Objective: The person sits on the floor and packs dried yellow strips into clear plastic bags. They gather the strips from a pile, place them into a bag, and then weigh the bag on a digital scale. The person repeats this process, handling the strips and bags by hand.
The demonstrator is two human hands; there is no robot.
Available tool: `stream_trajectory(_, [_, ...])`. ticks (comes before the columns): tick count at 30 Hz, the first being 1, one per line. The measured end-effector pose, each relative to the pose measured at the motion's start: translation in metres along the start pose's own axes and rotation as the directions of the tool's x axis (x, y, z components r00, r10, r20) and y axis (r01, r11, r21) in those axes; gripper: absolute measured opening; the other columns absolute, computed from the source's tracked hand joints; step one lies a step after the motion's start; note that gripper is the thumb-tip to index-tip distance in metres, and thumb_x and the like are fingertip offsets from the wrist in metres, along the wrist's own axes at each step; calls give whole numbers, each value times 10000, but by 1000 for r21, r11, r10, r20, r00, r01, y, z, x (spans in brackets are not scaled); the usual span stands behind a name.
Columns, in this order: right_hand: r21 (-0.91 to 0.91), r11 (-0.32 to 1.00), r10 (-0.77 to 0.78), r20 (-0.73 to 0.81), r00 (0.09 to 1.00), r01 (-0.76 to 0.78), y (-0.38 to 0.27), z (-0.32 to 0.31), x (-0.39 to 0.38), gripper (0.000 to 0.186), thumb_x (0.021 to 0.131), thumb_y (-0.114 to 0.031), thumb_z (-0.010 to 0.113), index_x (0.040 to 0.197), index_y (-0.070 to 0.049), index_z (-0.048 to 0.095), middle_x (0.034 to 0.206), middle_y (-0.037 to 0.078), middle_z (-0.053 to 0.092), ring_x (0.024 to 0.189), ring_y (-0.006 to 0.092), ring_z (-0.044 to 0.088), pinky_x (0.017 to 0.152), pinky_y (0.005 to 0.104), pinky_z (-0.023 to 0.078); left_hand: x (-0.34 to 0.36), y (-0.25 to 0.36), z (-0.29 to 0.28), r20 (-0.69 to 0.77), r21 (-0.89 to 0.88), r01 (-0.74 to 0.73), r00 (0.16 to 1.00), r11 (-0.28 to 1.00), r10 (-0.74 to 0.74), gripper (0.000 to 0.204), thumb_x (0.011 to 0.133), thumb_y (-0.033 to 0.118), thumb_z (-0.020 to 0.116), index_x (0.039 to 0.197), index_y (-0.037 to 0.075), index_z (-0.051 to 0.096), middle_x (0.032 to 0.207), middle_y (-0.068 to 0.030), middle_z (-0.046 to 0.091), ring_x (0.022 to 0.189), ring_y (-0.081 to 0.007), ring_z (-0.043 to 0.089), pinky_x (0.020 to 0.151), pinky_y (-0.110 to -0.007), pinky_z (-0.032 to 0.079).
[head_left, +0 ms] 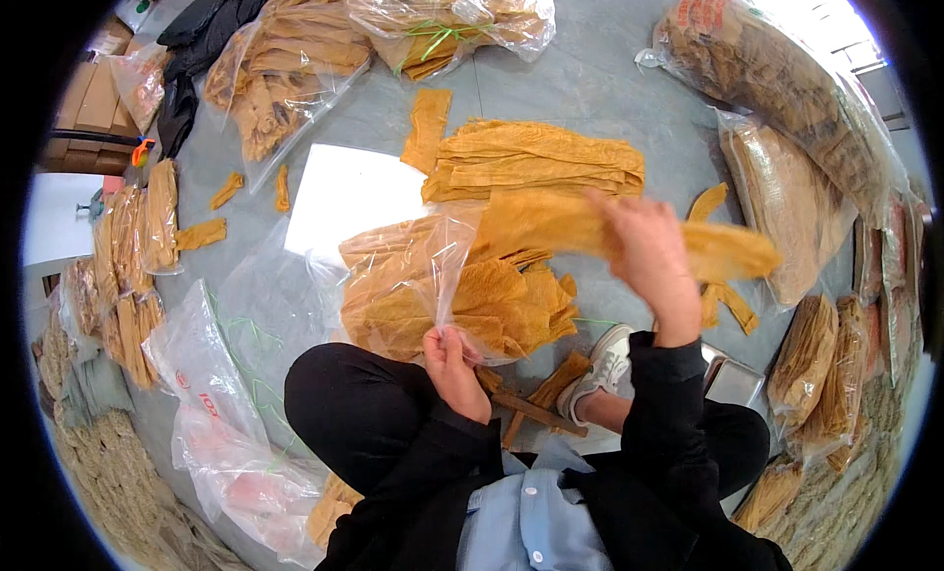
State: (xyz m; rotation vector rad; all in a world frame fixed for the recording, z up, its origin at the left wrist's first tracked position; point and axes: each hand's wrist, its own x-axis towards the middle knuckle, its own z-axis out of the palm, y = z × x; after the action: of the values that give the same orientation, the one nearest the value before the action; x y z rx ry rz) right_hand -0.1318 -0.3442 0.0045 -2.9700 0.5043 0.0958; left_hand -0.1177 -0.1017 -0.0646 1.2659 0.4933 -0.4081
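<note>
Around the work, a flat stack of ochre wrinkled strips [536,163] lies just beyond, a white board [344,192] to its left; a shoe [602,364] stands close below the right hand [641,251]. That hand is closed around a long ochre strip [541,217], which spans from the clear plastic bag [447,261] rightward. The left hand [454,369] pinches the bag's near edge. Grey floor [590,69] stretches between stack and large filled sack [777,99]. Motion blurs the right fingertips; whether the strip's left end sits inside the bag, I cannot tell.
</note>
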Motion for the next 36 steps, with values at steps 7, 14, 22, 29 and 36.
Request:
stream_trajectory(7, [133,925,-379,406,832,356,-113,62,-5,205,726,-129,566,908,-55,626,775,102,609,825,265,585,699,393,442,-12,-6,-2,215,209,-265,952,941,220,80,948,135,443,928,57,440,718,16,432,618,-54,391,563,-208,338])
stream_trajectory(14, [589,782,-274,31,961,204,-68,113,9,234,719,-43,576,944,-34,639,937,172,627,894,338,589,790,374,469,-17,-23,-10,229,267,-158,969,951,96,78,945,135,449,936,57,450,729,28,434,636,-50,404,580,-196,344])
stream_trajectory(22, [433,865,340,-134,931,-254,99,167,94,646,702,-50,656,1291,-34,391,1193,203,516,1067,376,507,891,394,427,-26,-46,-6,313,439,200,880,876,-357,99,880,70,529,944,40,459,763,3,503,640,-54,455,562,-203,374])
stream_trajectory(29, [-40,992,125,148,981,-120,121,193,127,1109,548,-225,809,1411,-56,133,1401,170,293,1294,399,242,1087,456,186,-16,-39,0,279,431,292,857,854,-433,103,881,73,527,937,44,446,741,3,495,617,-60,465,543,-213,383])
stream_trajectory(36, [21,996,91,-10,996,-91,91,208,81,1172,413,-311,807,1379,10,225,1067,190,446,1027,363,435,918,449,344,-16,-37,9,285,420,282,861,862,-421,91,886,76,518,917,55,434,744,1,495,600,-56,460,535,-202,383])
